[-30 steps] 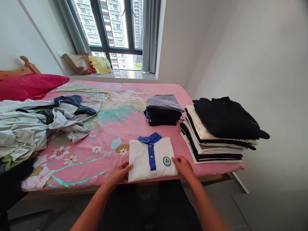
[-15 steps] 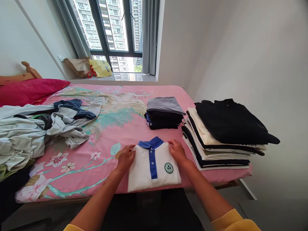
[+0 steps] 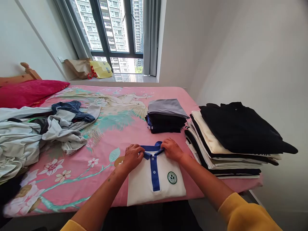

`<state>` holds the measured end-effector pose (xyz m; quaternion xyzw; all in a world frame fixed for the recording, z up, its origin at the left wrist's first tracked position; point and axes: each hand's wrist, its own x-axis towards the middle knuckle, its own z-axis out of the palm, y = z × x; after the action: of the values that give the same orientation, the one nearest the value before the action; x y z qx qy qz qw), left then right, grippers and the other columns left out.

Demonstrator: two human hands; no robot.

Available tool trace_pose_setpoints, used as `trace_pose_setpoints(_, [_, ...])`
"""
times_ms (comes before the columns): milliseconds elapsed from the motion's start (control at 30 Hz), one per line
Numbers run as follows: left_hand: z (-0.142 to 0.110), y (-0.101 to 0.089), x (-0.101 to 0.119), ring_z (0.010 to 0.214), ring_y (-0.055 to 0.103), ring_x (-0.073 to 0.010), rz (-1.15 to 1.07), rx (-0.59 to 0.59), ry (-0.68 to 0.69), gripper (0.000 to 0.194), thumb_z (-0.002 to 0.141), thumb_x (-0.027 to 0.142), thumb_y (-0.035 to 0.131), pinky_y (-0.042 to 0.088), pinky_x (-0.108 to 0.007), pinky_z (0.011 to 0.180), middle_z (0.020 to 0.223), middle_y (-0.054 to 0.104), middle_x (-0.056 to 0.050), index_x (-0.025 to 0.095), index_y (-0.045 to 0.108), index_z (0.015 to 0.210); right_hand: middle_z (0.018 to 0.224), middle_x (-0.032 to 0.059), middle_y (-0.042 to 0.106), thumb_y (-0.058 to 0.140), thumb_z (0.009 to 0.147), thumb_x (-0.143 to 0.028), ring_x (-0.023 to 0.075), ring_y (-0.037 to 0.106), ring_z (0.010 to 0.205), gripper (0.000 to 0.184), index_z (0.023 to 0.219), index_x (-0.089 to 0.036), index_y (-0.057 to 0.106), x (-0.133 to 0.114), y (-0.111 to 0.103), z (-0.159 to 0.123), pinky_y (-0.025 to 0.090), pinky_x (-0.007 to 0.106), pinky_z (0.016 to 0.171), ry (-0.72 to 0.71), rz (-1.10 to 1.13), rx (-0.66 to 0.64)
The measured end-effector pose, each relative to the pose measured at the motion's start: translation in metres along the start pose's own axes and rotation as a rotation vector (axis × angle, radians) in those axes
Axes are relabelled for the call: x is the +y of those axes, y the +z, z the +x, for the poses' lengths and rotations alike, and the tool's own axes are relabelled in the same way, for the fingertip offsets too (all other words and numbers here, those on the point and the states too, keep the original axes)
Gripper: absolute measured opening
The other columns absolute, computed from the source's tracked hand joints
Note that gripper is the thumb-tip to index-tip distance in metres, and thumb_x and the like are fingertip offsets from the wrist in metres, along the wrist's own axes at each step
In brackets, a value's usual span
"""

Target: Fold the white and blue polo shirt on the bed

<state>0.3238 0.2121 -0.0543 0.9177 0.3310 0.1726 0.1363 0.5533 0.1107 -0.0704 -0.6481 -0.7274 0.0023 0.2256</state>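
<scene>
A folded white polo shirt [image 3: 156,181] with a blue collar, blue placket and a round green badge lies at the near edge of the pink floral bed [image 3: 115,128]. My left hand [image 3: 132,156] pinches the left side of the blue collar. My right hand [image 3: 171,149] pinches the right side of the collar. Both hands have their fingers curled down onto the fabric. My forearms reach in from below, with yellow sleeves showing.
A short pile of folded dark clothes with a grey top [image 3: 166,115] sits just behind the shirt. A taller stack of folded black and cream clothes [image 3: 231,138] stands at the right. Unfolded clothes [image 3: 36,131] lie heaped on the left, near a red pillow [image 3: 29,89].
Both hands slid from the lower sides of the shirt up to its shoulders, then inward onto the blue collar. The view has moved closer to the bed.
</scene>
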Motion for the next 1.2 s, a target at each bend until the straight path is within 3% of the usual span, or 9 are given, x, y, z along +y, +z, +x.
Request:
trace_pose_setpoints(67, [0.012, 0.002, 0.005, 0.097, 0.055, -0.0206, -0.002, 0.024, -0.017, 0.023, 0.084, 0.026, 0.047, 0.038, -0.036, 0.088, 0.098, 0.066, -0.003, 0.025, 0.069, 0.087, 0.088, 0.0054, 0.06, 0.049, 0.068, 0.001, 0.0188, 0.049, 0.093, 0.028, 0.081, -0.019, 0.064, -0.004, 0.002, -0.014, 0.039, 0.029, 0.083, 0.021, 0.064, 0.054])
trace_pose_setpoints(167, [0.036, 0.009, 0.016, 0.106, 0.053, -0.0222, 0.05, -0.08, 0.005, 0.022, 0.08, 0.023, 0.051, 0.035, -0.037, 0.092, 0.105, 0.066, -0.004, 0.026, 0.068, 0.094, 0.088, 0.0045, 0.061, 0.047, 0.072, -0.003, 0.0178, 0.05, 0.092, 0.023, 0.079, -0.019, 0.063, -0.01, 0.007, -0.02, 0.039, 0.029, 0.085, 0.086, 0.142, 0.095])
trace_pose_setpoints(300, [0.056, 0.024, 0.026, 0.095, 0.058, -0.024, 0.078, -0.176, 0.025, 0.018, 0.072, 0.02, 0.059, 0.035, -0.04, 0.088, 0.092, 0.069, -0.005, 0.026, 0.071, 0.086, 0.091, 0.0053, 0.061, 0.043, 0.083, -0.017, 0.017, 0.053, 0.089, 0.018, 0.085, -0.019, 0.061, -0.013, 0.013, -0.004, 0.041, 0.028, 0.082, 0.358, 0.155, 0.129])
trace_pose_setpoints(467, [0.049, 0.031, 0.026, 0.094, 0.056, -0.0256, 0.078, -0.14, 0.028, 0.015, 0.076, 0.021, 0.056, 0.037, -0.041, 0.083, 0.089, 0.067, -0.008, 0.023, 0.07, 0.081, 0.106, 0.01, 0.062, 0.055, 0.073, -0.023, 0.0226, 0.057, 0.095, 0.038, 0.11, -0.017, 0.058, -0.009, 0.011, 0.026, 0.041, 0.031, 0.08, 0.712, 0.16, -0.12])
trace_pose_setpoints(600, [0.032, 0.03, 0.028, 0.097, 0.054, -0.0212, 0.034, -0.082, 0.117, 0.017, 0.083, 0.02, 0.049, 0.035, -0.038, 0.089, 0.091, 0.067, -0.004, 0.023, 0.065, 0.084, 0.09, 0.0097, 0.067, 0.057, 0.063, -0.012, 0.0267, 0.06, 0.092, 0.024, 0.085, -0.018, 0.066, -0.006, 0.002, 0.036, 0.04, 0.032, 0.077, 0.751, 0.205, -0.194])
trace_pose_setpoints(800, [0.014, 0.043, 0.023, 0.088, 0.054, -0.02, -0.062, 0.055, 0.134, 0.013, 0.086, 0.02, 0.045, 0.037, -0.037, 0.086, 0.085, 0.064, -0.004, 0.02, 0.058, 0.084, 0.079, 0.0076, 0.064, 0.049, 0.069, -0.016, 0.0224, 0.059, 0.087, 0.009, 0.066, -0.017, 0.057, -0.01, -0.02, 0.022, 0.041, 0.027, 0.068, 0.818, 0.423, -0.081])
trace_pose_setpoints(900, [0.011, 0.051, 0.014, 0.084, 0.054, -0.0201, -0.209, 0.185, 0.075, 0.011, 0.086, 0.021, 0.045, 0.04, -0.037, 0.082, 0.082, 0.063, -0.004, 0.02, 0.056, 0.082, 0.071, 0.0042, 0.06, 0.04, 0.075, -0.025, 0.0166, 0.06, 0.068, 0.016, 0.073, -0.018, 0.054, -0.014, -0.025, 0.011, 0.042, 0.023, 0.053, 0.873, 0.661, -0.07])
trace_pose_setpoints(1000, [0.011, 0.057, 0.007, 0.079, 0.054, -0.0191, -0.276, 0.242, 0.01, 0.012, 0.087, 0.023, 0.044, 0.043, -0.035, 0.078, 0.08, 0.062, -0.004, 0.02, 0.054, 0.082, 0.067, 0.0023, 0.058, 0.036, 0.077, -0.03, 0.0129, 0.057, 0.057, 0.022, 0.081, -0.017, 0.053, -0.019, -0.025, 0.0, 0.046, 0.024, 0.05, 0.899, 0.886, -0.073])
trace_pose_setpoints(1200, [0.008, 0.062, 0.008, 0.086, 0.055, -0.0192, -0.295, 0.265, 0.012, 0.012, 0.087, 0.026, 0.045, 0.043, -0.036, 0.084, 0.085, 0.063, -0.004, 0.021, 0.056, 0.086, 0.067, -0.0002, 0.06, 0.049, 0.057, -0.016, 0.011, 0.057, 0.057, 0.025, 0.08, -0.015, 0.056, -0.024, -0.022, -0.014, 0.05, 0.023, 0.054, 0.91, 1.046, -0.109])
